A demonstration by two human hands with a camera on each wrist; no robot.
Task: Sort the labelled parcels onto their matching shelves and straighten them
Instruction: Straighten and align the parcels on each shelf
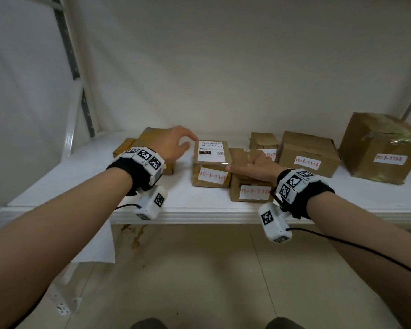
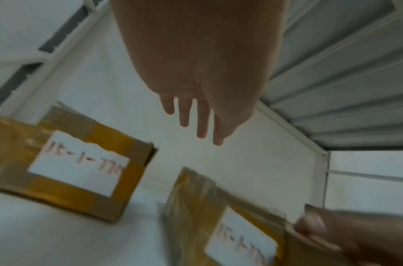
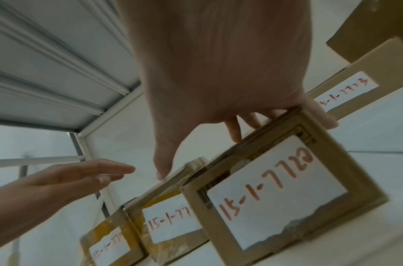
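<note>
Several taped cardboard parcels with handwritten red labels stand on the white shelf [image 1: 81, 186]. My right hand [image 1: 249, 163] lies flat on top of the parcel marked 15-1-7722 [image 1: 249, 188] [image 3: 282, 189]. Its fingers reach over the far edge and its thumb touches the neighbouring parcel with a printed shipping label [image 1: 211, 160] [image 3: 168, 221]. My left hand [image 1: 188, 141] [image 2: 196, 122] hovers open just left of that labelled parcel, holding nothing. It is above the gap beside the leftmost parcel [image 1: 150, 138] [image 2: 77, 167].
To the right stand a small parcel at the back [image 1: 262, 140], a 15-1-7723 parcel [image 1: 307, 153] and a large taped box [image 1: 380, 148]. A white upright post [image 1: 69, 129] bounds the shelf's left end. Tiled floor [image 1: 199, 269] lies below the shelf's front edge.
</note>
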